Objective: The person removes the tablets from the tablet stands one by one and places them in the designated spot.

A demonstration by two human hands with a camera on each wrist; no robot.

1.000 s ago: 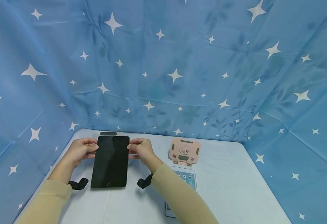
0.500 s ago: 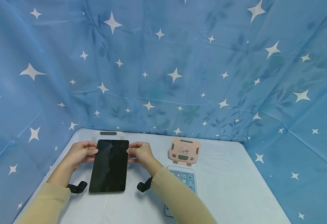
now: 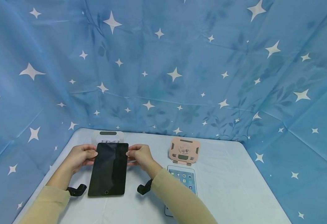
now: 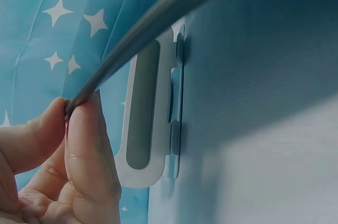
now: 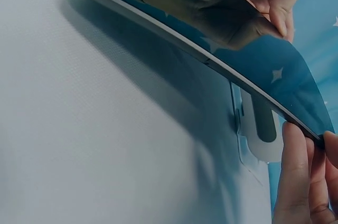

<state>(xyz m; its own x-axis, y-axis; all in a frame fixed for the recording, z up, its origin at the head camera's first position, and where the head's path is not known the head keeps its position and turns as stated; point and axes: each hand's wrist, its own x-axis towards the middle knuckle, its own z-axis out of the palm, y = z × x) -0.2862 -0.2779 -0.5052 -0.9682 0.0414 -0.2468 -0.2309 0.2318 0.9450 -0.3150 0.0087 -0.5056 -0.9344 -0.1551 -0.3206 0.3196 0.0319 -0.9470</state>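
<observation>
A dark-screened tablet with a round home button slants above the table, its far end raised. My left hand pinches its left edge near the top between thumb and fingers. On the opposite edge, my right hand pinches it the same way, also seen in the right wrist view. Just beyond the tablet stands a white tablet stand with a grey pad; its lower part is hidden in the head view. Whether the tablet's near edge touches the table cannot be told.
To the right is a pink stand with grey pads. A white tablet showing app icons lies in front of it, partly under my right forearm. Blue star-patterned cloth rises behind the white table.
Both hands have drawn the tablet toward the near side of the table. More of the white stand behind it now shows.
</observation>
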